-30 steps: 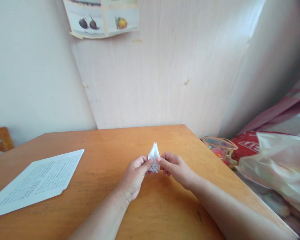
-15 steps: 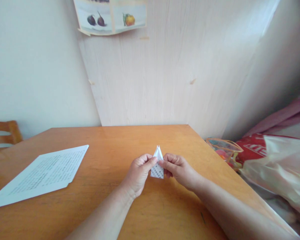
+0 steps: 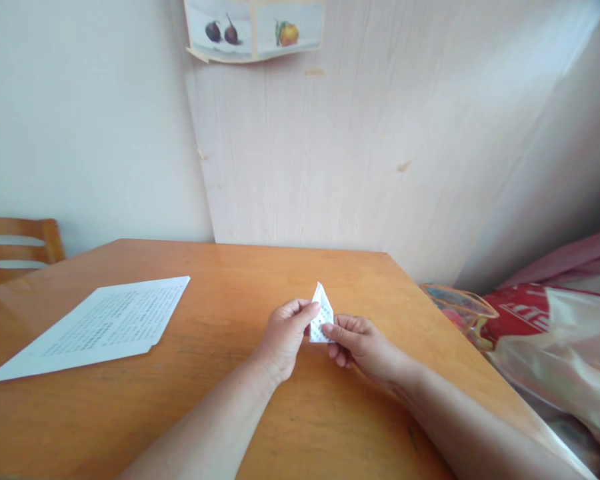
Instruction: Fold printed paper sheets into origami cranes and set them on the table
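A small folded piece of paper (image 3: 321, 319), white with dark printed marks and a pointed top, is held upright over the wooden table (image 3: 220, 400). My left hand (image 3: 286, 337) pinches its left edge, thumb on the near face. Lower on the right side, my right hand (image 3: 361, 347) grips it with the thumb near the bottom corner. The fingers behind the paper are partly hidden.
Printed sheets (image 3: 105, 323) lie on the table's left part. A wooden chair (image 3: 50, 241) stands beyond the far left edge. Along the right edge are a red bag (image 3: 517, 310) and a whitish plastic bag (image 3: 545, 347). Fruit pictures (image 3: 255, 30) hang on the wall panel.
My right thumb has slid down the folded paper towards its bottom right corner. The paper's two tips now look like one point. The view has shifted and tilted slightly.
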Tool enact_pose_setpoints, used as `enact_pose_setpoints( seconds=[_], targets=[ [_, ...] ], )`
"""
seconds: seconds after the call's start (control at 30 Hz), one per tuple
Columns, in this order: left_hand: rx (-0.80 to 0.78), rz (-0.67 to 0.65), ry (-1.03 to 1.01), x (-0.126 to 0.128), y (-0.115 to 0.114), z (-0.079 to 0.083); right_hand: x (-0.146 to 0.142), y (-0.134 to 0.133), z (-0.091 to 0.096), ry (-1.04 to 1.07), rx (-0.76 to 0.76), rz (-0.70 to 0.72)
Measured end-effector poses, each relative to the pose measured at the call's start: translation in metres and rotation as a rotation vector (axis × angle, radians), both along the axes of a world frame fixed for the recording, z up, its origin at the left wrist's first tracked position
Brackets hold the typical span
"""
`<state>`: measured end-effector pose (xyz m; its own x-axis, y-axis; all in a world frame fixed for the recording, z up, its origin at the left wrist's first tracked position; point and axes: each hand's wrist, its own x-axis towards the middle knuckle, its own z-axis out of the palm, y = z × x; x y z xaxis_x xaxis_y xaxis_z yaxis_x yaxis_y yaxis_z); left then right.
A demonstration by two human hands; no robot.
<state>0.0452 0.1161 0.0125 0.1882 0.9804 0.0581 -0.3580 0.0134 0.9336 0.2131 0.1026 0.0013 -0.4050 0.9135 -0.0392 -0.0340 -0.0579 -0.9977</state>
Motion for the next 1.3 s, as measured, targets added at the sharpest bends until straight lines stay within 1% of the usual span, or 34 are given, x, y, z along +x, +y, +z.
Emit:
enact_pose_setpoints(
  seconds=[0.07, 0.13, 0.23, 0.33, 0.47, 0.63, 0.77, 0.9, 1.03, 1.13, 1.2, 1.3],
  targets=[
    [0.001, -0.010, -0.028, 0.000, 0.000, 0.002, 0.003, 0.001, 0.000, 0.064, -0.032, 0.004],
    [-0.030, -0.020, 0.007, -0.001, -0.001, 0.003, 0.005, 0.001, 0.002, 0.106, -0.048, -0.011],
    [-0.045, -0.092, 0.169, -0.002, -0.003, 0.002, 0.005, 0.001, 0.004, 0.120, -0.040, -0.041],
    [0.029, -0.159, 0.275, 0.000, -0.007, 0.001, 0.005, 0.001, 0.004, 0.140, -0.037, -0.058],
    [0.117, -0.135, 0.306, 0.001, -0.011, 0.003, 0.006, 0.001, 0.004, 0.184, -0.040, -0.041],
    [0.145, -0.138, 0.290, 0.001, -0.013, 0.004, 0.008, 0.001, 0.001, 0.201, -0.048, -0.020],
    [0.139, -0.115, 0.273, 0.001, -0.012, 0.004, 0.007, 0.001, -0.002, 0.161, -0.050, -0.015],
    [0.128, -0.095, 0.252, 0.000, -0.011, 0.005, 0.005, -0.001, 0.000, 0.124, -0.018, -0.011],
    [0.126, -0.073, 0.273, 0.002, -0.011, 0.003, 0.005, -0.003, 0.005, 0.085, 0.036, -0.058],
    [0.137, -0.071, 0.281, 0.004, -0.009, -0.001, 0.005, -0.001, 0.005, 0.034, 0.084, -0.105],
    [0.181, -0.012, 0.318, 0.004, -0.007, -0.003, 0.004, 0.001, 0.002, -0.034, 0.147, -0.153],
    [0.292, 0.155, 0.412, 0.003, -0.004, -0.004, 0.004, 0.007, -0.005, -0.216, 0.310, -0.294]
  ],
)
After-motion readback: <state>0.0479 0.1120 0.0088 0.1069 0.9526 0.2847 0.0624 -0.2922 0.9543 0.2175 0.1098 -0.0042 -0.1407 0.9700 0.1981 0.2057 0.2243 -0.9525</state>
